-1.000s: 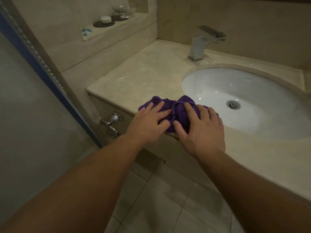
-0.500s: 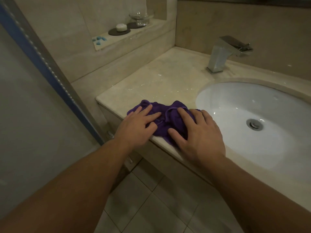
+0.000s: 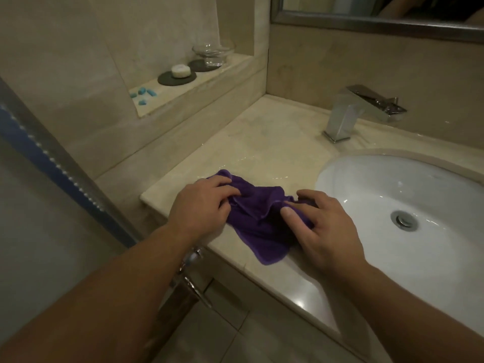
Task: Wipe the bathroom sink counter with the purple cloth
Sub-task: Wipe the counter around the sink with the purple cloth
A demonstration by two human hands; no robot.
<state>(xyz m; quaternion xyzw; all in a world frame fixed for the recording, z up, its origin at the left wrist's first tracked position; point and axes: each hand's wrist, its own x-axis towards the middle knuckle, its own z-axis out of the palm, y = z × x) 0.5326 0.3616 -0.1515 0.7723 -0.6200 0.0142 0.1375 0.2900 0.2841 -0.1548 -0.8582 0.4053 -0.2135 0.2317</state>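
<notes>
The purple cloth (image 3: 259, 218) lies crumpled on the front part of the beige marble counter (image 3: 262, 142), left of the white oval sink basin (image 3: 379, 189). My left hand (image 3: 201, 205) pinches the cloth's left side with curled fingers. My right hand (image 3: 324, 226) grips its right side, thumb on top, close to the basin's rim. One corner of the cloth hangs over the counter's front edge. Water streaks glisten on the counter behind the cloth.
A chrome square faucet (image 3: 351, 113) stands at the back of the counter. A ledge on the left wall holds a soap on a dark dish (image 3: 179, 74), a glass bowl (image 3: 213, 52) and small blue pieces (image 3: 142, 94). A mirror (image 3: 379, 11) hangs above. A glass door edge (image 3: 60, 163) is at left.
Both hands went from pressing flat on the bunched cloth to pinching it and pulling it apart, so the cloth is spread wider. The view has shifted up and left.
</notes>
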